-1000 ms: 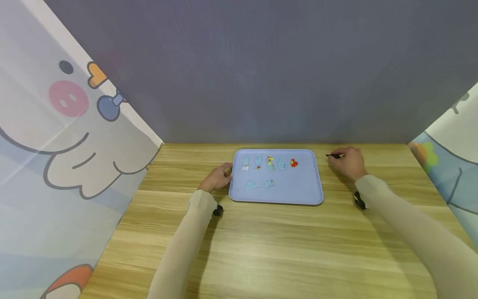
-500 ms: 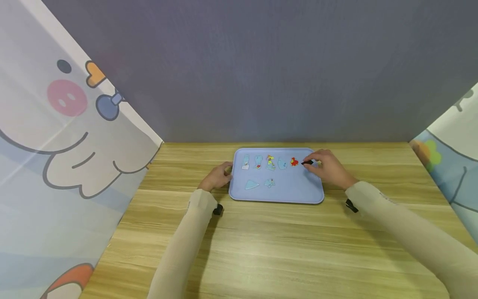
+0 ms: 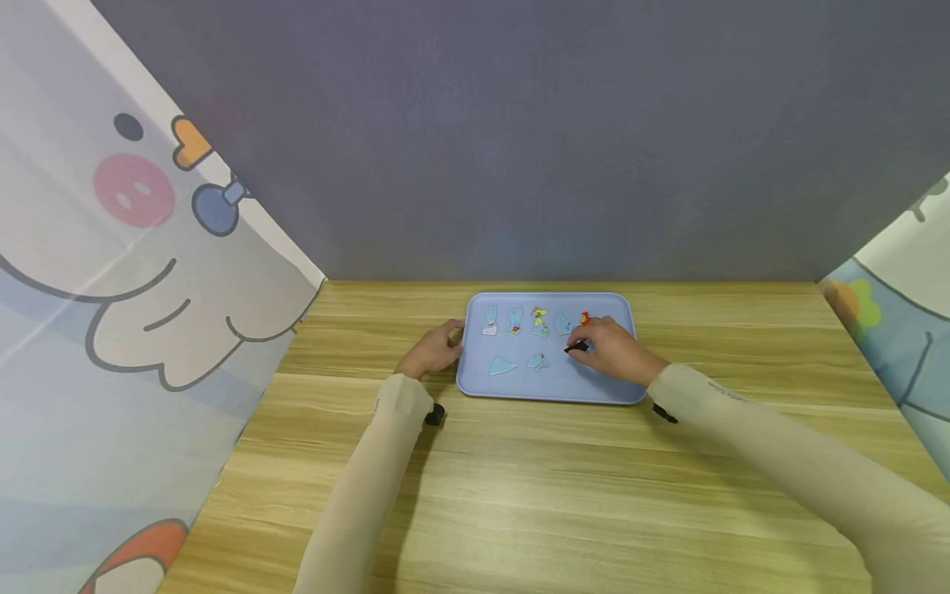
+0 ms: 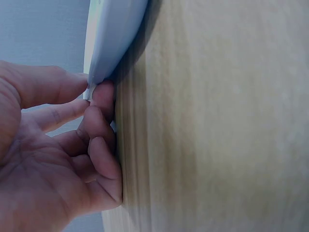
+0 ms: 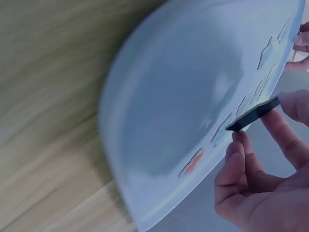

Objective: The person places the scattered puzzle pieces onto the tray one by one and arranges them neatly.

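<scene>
A pale blue tray [image 3: 519, 388] lies on the wooden table, and my left hand [image 3: 432, 350] grips its left rim between thumb and fingers. In the left wrist view the thumb [image 4: 58, 86] presses the rim from above. Over the tray, my right hand [image 3: 618, 351] pinches a flat black puzzle piece [image 5: 253, 114] between thumb and fingertips. Several light blue puzzle pieces lie in an upper row, among them one with a yellow figure [image 3: 539, 322]. A red piece [image 3: 585, 318] ends that row, partly behind my right hand. Below sit a triangular piece [image 3: 502, 365] and a small piece [image 3: 538, 361].
The wooden table [image 3: 475, 487] extends in front of the tray and to both sides. A grey panel [image 3: 519, 148] stands along its back edge. Cartoon-printed cloth [image 3: 67, 396] hangs at the left, with more at the right.
My right hand has carried the black puzzle piece leftward, from the table right of the tray to over the tray, below the upper row. My left hand has stayed at the rim.
</scene>
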Available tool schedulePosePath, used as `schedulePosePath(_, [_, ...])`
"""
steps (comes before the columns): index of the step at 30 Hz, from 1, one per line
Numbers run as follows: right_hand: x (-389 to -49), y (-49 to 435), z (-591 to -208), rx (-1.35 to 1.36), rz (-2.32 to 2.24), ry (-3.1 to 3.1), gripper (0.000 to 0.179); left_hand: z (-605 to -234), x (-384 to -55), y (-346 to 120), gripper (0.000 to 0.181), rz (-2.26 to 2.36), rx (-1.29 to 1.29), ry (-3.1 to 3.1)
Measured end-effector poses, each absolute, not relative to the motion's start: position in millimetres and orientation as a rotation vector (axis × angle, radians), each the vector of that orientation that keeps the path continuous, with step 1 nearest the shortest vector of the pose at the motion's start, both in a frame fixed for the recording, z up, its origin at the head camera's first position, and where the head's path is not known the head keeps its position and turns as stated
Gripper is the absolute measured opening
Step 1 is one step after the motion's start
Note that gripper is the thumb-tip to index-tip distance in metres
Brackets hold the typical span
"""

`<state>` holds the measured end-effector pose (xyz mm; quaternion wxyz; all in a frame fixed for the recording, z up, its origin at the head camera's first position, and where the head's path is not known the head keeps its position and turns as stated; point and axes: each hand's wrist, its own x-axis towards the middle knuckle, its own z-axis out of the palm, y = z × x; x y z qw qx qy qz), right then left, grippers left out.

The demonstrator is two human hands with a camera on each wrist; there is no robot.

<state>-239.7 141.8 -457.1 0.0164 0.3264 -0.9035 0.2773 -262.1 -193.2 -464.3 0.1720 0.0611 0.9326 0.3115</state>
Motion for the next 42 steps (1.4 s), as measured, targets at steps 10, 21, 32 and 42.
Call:
schedulePosePath(10, [-242.1, 128.1, -461.8, 1.055, 0.832, -2.857, 0.005, -467.2, -263.3, -192.9, 0.052, 0.888, 0.169, 2.641])
schedulePosePath(21, [-239.8, 127.6, -462.2, 0.967, 0.825, -2.852, 0.005, -463.8, -262.1, -192.9, 0.052, 0.868, 0.177, 2.652])
schedulePosePath(32, [-239.5, 132.6, -461.2, 1.030, 0.797, -2.853, 0.023, -464.8, -262.6, -195.8, 0.052, 0.876, 0.170, 2.659])
schedulePosePath(42, [-246.2, 135.2, -466.2, 1.093, 0.759, -2.860, 0.020, -462.2, -261.2, -193.4, 0.052, 0.888, 0.179, 2.652])
